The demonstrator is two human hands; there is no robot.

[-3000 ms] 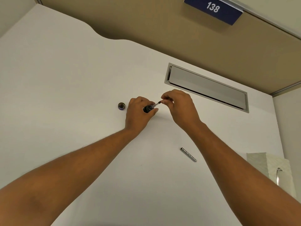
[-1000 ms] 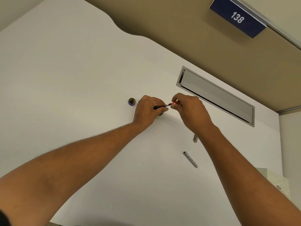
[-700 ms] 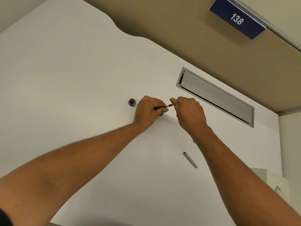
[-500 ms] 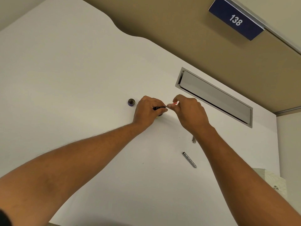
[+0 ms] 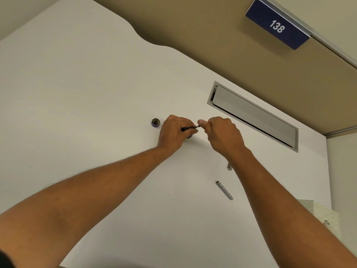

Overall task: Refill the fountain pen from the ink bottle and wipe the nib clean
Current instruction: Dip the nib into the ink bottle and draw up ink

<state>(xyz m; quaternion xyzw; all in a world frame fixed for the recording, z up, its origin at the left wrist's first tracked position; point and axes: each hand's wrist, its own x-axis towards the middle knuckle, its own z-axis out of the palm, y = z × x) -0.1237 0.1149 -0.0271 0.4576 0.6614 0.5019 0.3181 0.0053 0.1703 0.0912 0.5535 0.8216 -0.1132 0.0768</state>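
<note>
My left hand is closed around the dark front part of the fountain pen, which lies nearly level over a small dark ink bottle. The hand mostly hides the bottle, and the nib is out of sight. My right hand pinches the thin rear end of the pen's filler between thumb and forefinger. The bottle's round cap sits on the white desk just left of my left hand. A silver pen barrel lies nearer to me, between my forearms.
A second silver pen piece shows beside my right forearm, partly hidden. A grey cable hatch is set into the desk behind my right hand. A pale tissue box stands at the right edge. A tan partition with a blue sign rises behind.
My right thumb and fingers have shifted their pinch on the pen's rear end, as in a twist. My left hand has stayed in place by the bottle.
</note>
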